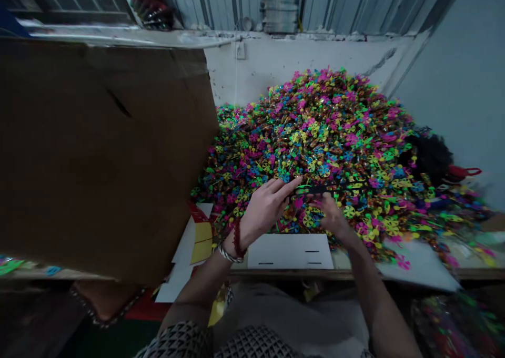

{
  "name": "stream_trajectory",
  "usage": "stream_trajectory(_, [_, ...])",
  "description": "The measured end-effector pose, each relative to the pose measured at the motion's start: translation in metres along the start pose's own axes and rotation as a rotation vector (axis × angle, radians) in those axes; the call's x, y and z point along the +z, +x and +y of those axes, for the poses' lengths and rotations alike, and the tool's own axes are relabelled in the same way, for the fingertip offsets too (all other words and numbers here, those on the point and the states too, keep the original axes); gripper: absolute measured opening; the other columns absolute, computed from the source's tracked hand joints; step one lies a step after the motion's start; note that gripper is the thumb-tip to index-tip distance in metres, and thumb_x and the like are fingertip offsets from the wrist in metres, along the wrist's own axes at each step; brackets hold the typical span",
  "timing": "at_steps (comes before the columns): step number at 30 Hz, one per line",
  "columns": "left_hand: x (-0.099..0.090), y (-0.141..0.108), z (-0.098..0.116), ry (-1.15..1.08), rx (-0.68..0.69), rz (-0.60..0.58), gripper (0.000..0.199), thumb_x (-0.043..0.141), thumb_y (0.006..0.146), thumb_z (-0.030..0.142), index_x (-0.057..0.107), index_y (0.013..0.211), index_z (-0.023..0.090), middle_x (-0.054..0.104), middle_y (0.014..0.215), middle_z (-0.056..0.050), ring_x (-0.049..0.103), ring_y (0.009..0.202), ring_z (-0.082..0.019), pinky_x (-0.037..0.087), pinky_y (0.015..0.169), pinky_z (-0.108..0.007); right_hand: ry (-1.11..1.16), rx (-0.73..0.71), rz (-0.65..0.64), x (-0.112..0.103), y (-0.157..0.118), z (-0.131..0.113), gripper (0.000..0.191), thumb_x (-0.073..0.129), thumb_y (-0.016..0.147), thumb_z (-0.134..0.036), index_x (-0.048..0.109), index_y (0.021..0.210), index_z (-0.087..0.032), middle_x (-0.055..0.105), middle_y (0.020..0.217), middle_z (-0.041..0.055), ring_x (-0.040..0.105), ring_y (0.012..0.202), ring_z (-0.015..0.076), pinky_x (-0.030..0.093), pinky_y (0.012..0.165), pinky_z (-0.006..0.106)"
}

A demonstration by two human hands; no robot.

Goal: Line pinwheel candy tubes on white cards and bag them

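My left hand (265,208), with beaded bracelets at the wrist, reaches over the front of a large heap of small colourful plastic toys (307,132). Its fingers are stretched out, the tips at the left end of a thin dark strip (317,189). My right hand (333,218) is just below and to the right of that strip. Motion smears its fingers, so I cannot tell whether they grip anything. On the table edge below both hands lies a white card (290,252) with a few dark slots. The toys are pink, yellow, green and blue, several wheel-shaped.
A big brown cardboard box (98,153) blocks the left side. White and yellow card pieces (202,242) lie beside it. At the right are a black bundle (430,155) and a red item (463,173). A white wall (252,74) stands behind the heap.
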State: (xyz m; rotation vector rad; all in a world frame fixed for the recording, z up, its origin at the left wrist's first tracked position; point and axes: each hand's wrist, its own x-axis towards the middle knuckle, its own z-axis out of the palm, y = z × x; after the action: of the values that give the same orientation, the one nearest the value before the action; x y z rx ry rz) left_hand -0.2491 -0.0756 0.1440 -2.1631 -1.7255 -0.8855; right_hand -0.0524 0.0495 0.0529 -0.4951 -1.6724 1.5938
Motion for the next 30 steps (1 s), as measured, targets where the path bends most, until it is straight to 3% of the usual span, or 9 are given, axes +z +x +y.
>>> stream_trajectory(2, [0.003,0.001,0.010,-0.155,-0.049,0.028,0.041,0.037,0.098,0.022,0.048,0.137,0.022,0.059,0.090,-0.004,0.056,0.088,-0.015,0.049,0.081,-0.026,0.084,0.017,-0.102,0.029,-0.012,0.015,0.060,0.075,0.068,-0.051,0.054,0.121,-0.034,0.056,0.129,0.0037,0.057,0.114,0.0229,0.050,0.092,0.040])
stream_trajectory(4, [0.009,0.003,0.013,-0.359,-0.122,0.044,0.035,0.042,0.097,0.028,0.059,0.126,0.020,0.063,0.092,-0.005,0.059,0.087,-0.014,0.050,0.078,-0.024,0.238,0.028,-0.154,0.059,-0.026,0.019,0.045,0.065,0.079,-0.052,0.054,0.119,-0.034,0.062,0.112,0.0034,0.063,0.095,0.0194,0.055,0.075,0.035])
stream_trajectory(7, [0.026,0.002,0.008,-0.715,-0.344,-0.024,0.038,0.048,0.093,0.043,0.069,0.099,0.012,0.066,0.079,-0.005,0.062,0.072,-0.014,0.050,0.066,-0.023,0.430,0.087,-0.018,0.085,-0.039,0.010,0.025,0.055,0.087,-0.050,0.057,0.103,-0.031,0.056,0.076,-0.0016,0.055,0.058,0.0119,0.045,0.046,0.024])
stream_trajectory(9, [0.039,-0.004,0.002,-0.985,-0.506,-0.202,0.047,0.050,0.089,0.054,0.068,0.091,0.011,0.065,0.069,-0.003,0.063,0.062,-0.014,0.050,0.059,-0.023,0.442,0.140,0.207,0.081,-0.041,0.004,0.021,0.055,0.087,-0.048,0.056,0.096,-0.029,0.049,0.069,-0.0039,0.043,0.047,0.0077,0.033,0.037,0.018])
stream_trajectory(12, [0.058,-0.021,0.000,-1.355,-0.641,-0.509,0.057,0.046,0.087,0.064,0.065,0.090,0.011,0.069,0.069,-0.005,0.065,0.059,-0.015,0.052,0.057,-0.025,0.346,0.170,0.491,0.053,-0.039,0.001,0.024,0.058,0.084,-0.049,0.056,0.094,-0.028,0.051,0.074,-0.0040,0.035,0.043,0.0046,0.023,0.033,0.016])
stream_trajectory(18, [0.102,-0.056,0.009,-1.651,-0.813,-0.836,0.047,0.046,0.087,0.062,0.061,0.096,0.017,0.069,0.062,-0.005,0.066,0.053,-0.018,0.051,0.049,-0.027,0.204,0.095,0.657,0.003,-0.052,0.010,0.032,0.066,0.078,-0.049,0.058,0.103,-0.031,0.049,0.071,-0.0052,0.040,0.048,0.0049,0.029,0.035,0.016])
stream_trajectory(23, [0.134,-0.072,-0.001,-1.460,-0.624,-1.098,0.049,0.043,0.090,0.059,0.062,0.095,0.014,0.070,0.068,-0.007,0.067,0.061,-0.018,0.052,0.057,-0.029,0.178,0.329,0.654,-0.009,-0.069,0.034,0.034,0.074,0.069,-0.046,0.056,0.089,-0.025,0.044,0.057,-0.0087,0.034,0.038,0.0039,0.025,0.031,0.018])
stream_trajectory(28, [0.149,-0.083,0.016,-0.536,-0.282,-0.596,0.056,0.053,0.087,0.055,0.050,0.126,0.015,0.065,0.114,-0.014,0.060,0.107,-0.024,0.045,0.095,-0.040,0.196,0.416,0.865,0.007,-0.084,0.074,0.033,0.073,0.066,-0.036,0.049,0.085,-0.025,0.044,0.055,-0.0107,0.036,0.037,0.0043,0.024,0.031,0.018])
stream_trajectory(30, [0.157,-0.092,0.031,-0.298,-0.112,-0.558,0.064,0.059,0.085,0.049,0.040,0.137,0.017,0.055,0.132,-0.015,0.050,0.122,-0.028,0.037,0.104,-0.044,0.289,0.443,0.896,0.020,-0.090,0.088,0.033,0.073,0.065,-0.034,0.045,0.081,-0.024,0.044,0.058,-0.0109,0.036,0.039,0.0034,0.026,0.033,0.016])
